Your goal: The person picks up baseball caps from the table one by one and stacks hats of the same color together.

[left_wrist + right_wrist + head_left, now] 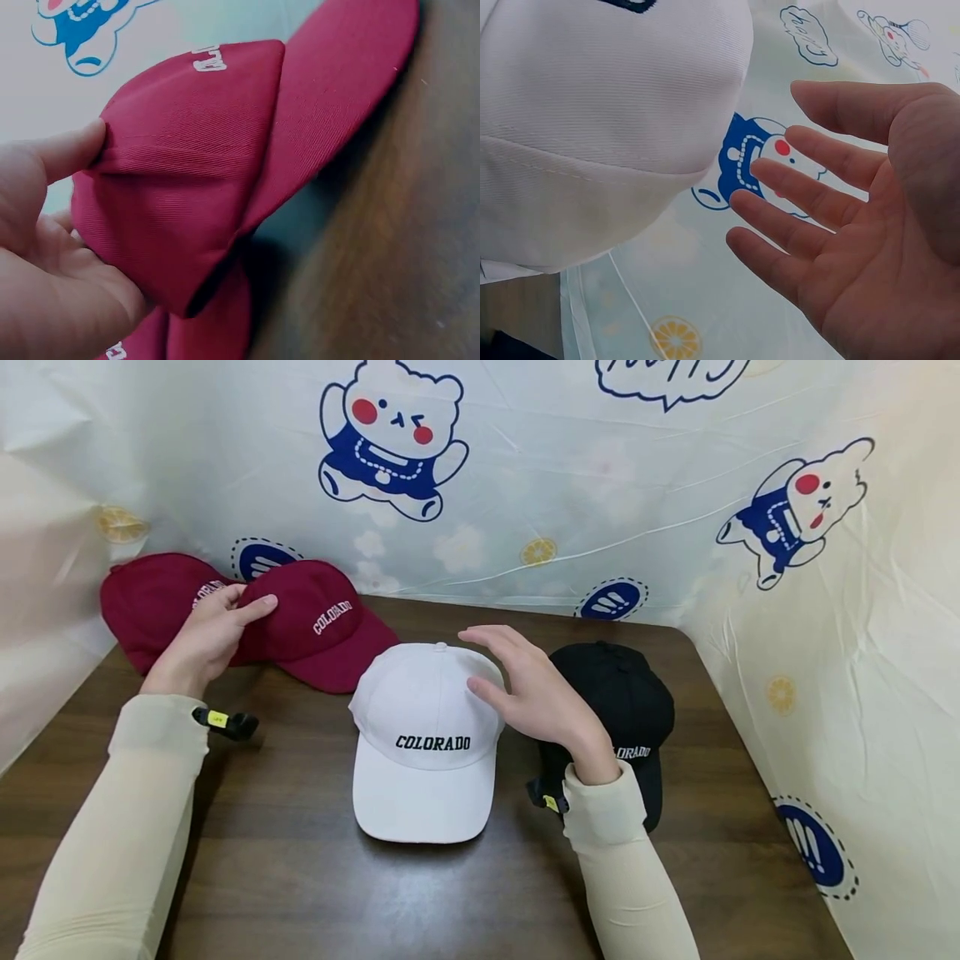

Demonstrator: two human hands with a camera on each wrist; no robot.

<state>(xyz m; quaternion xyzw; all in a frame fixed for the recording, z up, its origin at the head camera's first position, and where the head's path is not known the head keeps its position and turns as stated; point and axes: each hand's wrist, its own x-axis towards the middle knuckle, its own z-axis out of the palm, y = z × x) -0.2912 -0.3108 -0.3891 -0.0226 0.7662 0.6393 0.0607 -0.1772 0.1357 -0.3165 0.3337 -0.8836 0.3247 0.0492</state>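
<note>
My left hand (204, 642) grips the back of a maroon baseball cap (300, 606), thumb on the crown and fingers round its far side. White COLORADO lettering marks that cap, whose brim points right. Behind the hand, a second maroon cap (146, 602) sits at the far left, partly covered. A white baseball cap (431, 710) with black COLORADO lettering stands in the middle, brim toward me. Beside its crown hovers my right hand (534, 689), fingers spread and apart from the fabric in the right wrist view. Partly hidden behind the right hand is a black cap (618, 697).
All the caps are on a dark wooden table (300, 860). A pale cloth (525, 460) printed with bears and orange slices hangs along the back and both sides. Black straps with yellow tags hang from both wrists.
</note>
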